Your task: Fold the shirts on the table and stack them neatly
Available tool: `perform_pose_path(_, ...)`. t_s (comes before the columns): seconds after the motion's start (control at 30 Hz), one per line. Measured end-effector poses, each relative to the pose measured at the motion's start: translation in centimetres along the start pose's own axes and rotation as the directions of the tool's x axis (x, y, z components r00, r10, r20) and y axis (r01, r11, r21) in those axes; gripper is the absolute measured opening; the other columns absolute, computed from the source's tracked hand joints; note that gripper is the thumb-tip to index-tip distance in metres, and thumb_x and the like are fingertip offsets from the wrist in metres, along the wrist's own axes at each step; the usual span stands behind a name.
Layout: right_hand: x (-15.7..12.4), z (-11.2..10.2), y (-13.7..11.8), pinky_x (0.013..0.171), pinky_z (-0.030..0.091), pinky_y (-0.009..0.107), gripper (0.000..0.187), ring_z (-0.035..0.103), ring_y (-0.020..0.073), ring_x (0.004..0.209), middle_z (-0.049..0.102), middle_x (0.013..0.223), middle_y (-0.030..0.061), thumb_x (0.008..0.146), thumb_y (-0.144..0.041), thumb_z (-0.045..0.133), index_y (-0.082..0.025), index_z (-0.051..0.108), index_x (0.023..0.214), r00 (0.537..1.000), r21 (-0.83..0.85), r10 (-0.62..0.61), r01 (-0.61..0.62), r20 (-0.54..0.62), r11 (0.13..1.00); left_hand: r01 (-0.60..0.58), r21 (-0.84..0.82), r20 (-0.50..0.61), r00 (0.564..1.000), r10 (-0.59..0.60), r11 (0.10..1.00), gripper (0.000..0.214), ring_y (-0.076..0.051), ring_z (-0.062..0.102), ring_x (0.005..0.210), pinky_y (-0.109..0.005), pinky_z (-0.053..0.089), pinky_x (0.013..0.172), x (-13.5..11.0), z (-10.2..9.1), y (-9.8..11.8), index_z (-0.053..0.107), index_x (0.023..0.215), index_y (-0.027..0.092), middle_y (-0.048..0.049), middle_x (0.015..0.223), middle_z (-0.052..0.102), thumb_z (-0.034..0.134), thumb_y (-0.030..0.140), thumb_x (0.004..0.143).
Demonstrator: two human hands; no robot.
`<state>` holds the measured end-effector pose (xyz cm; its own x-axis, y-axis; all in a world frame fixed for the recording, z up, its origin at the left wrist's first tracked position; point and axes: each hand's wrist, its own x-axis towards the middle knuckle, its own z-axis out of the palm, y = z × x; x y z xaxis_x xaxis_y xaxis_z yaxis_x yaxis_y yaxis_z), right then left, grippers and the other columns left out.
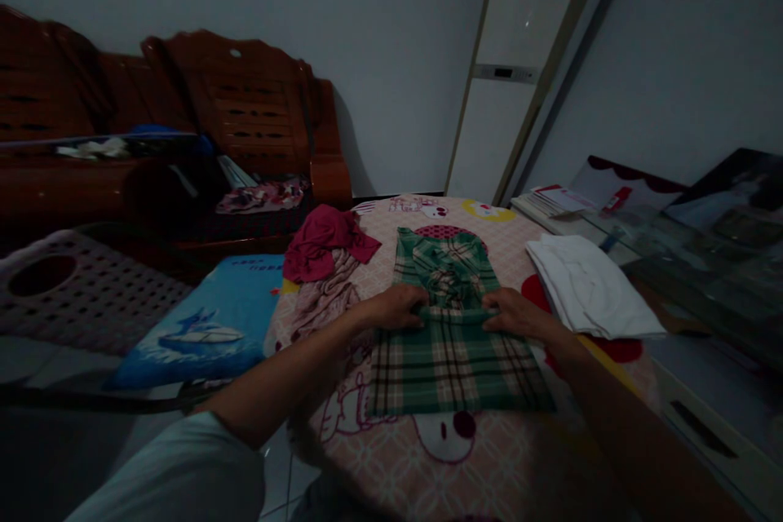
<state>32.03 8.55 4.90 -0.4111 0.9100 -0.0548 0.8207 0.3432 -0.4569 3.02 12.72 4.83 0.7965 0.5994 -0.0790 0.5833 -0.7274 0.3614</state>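
A green plaid garment lies partly folded on a pink patterned tablecloth. My left hand grips the folded edge on its left side, fingers curled over the cloth. My right hand pinches the same folded edge on its right side. The garment's far part lies flat beyond both hands, with a bunched patch in the middle.
A magenta cloth and a pale striped cloth lie left of the garment. Folded white cloth sits to the right. A blue pillow, a perforated basket and a wooden sofa stand at left; a glass-topped cabinet at right.
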Motion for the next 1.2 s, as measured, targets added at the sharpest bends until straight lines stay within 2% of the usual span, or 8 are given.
perform_pose_path(0.1,-0.8,-0.4,-0.1,0.063,0.037,0.026,0.010,0.053,0.0152,0.069,0.059,0.068,-0.0010,0.068,-0.027,0.070,-0.018,0.065,0.070,0.999,0.126,0.002,-0.009,0.049,0.992,-0.090,-0.149,-0.022,0.996,0.088,0.985,0.017,-0.015,0.056,0.077,-0.023,0.038,0.066,-0.6,0.0,-0.3,0.061,0.091,0.017,-0.0002,0.085,0.062,0.069,0.022,0.077)
perform_pose_path(0.2,-1.2,-1.1,-0.4,0.059,0.036,0.025,0.014,0.052,0.0140,0.064,0.057,0.065,-0.0025,0.069,-0.031,0.069,-0.017,0.066,0.069,0.999,0.216,0.017,-0.023,0.029,0.976,-0.143,-0.273,-0.077,0.989,0.126,0.951,0.011,-0.014,0.057,0.079,-0.022,0.039,0.069,-0.9,-0.3,-0.5,0.061,0.089,0.016,0.0002,0.085,0.063,0.064,0.022,0.081)
perform_pose_path(0.37,-0.1,-4.2,-1.0,0.060,0.038,0.025,0.022,0.053,0.0144,0.064,0.060,0.065,-0.0021,0.069,-0.038,0.068,-0.016,0.068,0.072,0.998,0.239,0.036,-0.022,-0.054,0.971,-0.159,-0.281,-0.217,0.971,0.098,0.947,0.014,-0.015,0.058,0.081,-0.022,0.040,0.071,-0.3,-3.0,-1.1,0.064,0.093,0.016,-0.0001,0.086,0.065,0.061,0.024,0.082)
perform_pose_path(0.5,3.1,-8.2,-1.3,0.061,0.039,0.025,0.022,0.055,0.0144,0.064,0.062,0.065,-0.0018,0.069,-0.038,0.068,-0.016,0.070,0.073,0.991,0.125,-0.003,0.020,-0.135,0.992,-0.137,-0.151,-0.290,0.953,0.088,0.979,0.016,-0.016,0.057,0.081,-0.023,0.040,0.072,2.1,-6.8,-2.8,0.066,0.092,0.015,-0.0005,0.085,0.066,0.062,0.027,0.081)
perform_pose_path(0.63,8.1,-10.6,-0.8,0.061,0.038,0.024,0.015,0.057,0.0154,0.068,0.064,0.066,-0.0005,0.070,-0.030,0.068,-0.017,0.072,0.075,0.973,-0.153,-0.015,-0.021,-0.228,0.988,-0.067,0.010,-0.315,0.947,0.067,0.998,0.019,-0.018,0.059,0.083,-0.025,0.041,0.075,6.1,-9.8,-5.5,0.068,0.093,0.014,-0.0026,0.087,0.068,0.064,0.027,0.079)
perform_pose_path(0.8,13.0,-10.5,0.1,0.065,0.040,0.025,0.016,0.062,0.0202,0.085,0.073,0.089,0.0049,0.072,-0.027,0.071,-0.021,0.076,0.087,0.960,-0.457,0.089,-0.206,-0.265,0.865,0.063,0.129,-0.294,0.955,-0.022,0.990,0.026,-0.020,0.061,0.091,-0.026,0.042,0.080,10.1,-10.7,-8.4,0.070,0.101,0.015,-0.0059,0.097,0.071,0.064,0.025,0.078)
perform_pose_path(1.03,16.2,-10.2,1.9,0.072,0.043,0.032,0.024,0.064,0.0282,0.096,0.073,0.103,0.0115,0.081,-0.031,0.066,-0.020,0.075,0.099,0.960,-0.603,0.061,-0.221,-0.274,0.767,0.156,0.254,-0.300,0.951,-0.075,0.954,0.032,-0.023,0.061,0.104,-0.030,0.043,0.089,12.9,-11.3,-10.7,0.069,0.111,0.018,-0.0073,0.110,0.069,0.064,0.028,0.082)
perform_pose_path(1.2,17.5,-7.1,3.2,0.084,0.042,0.039,0.029,0.062,0.0321,0.103,0.070,0.107,0.0193,0.088,-0.023,0.054,-0.011,0.069,0.110,0.969,-0.677,0.032,-0.195,-0.245,0.710,0.325,0.330,-0.330,0.919,-0.214,0.886,0.042,-0.028,0.058,0.115,-0.035,0.044,0.095,14.3,-8.7,-11.0,0.061,0.125,0.016,-0.0130,0.126,0.062,0.064,0.025,0.084)
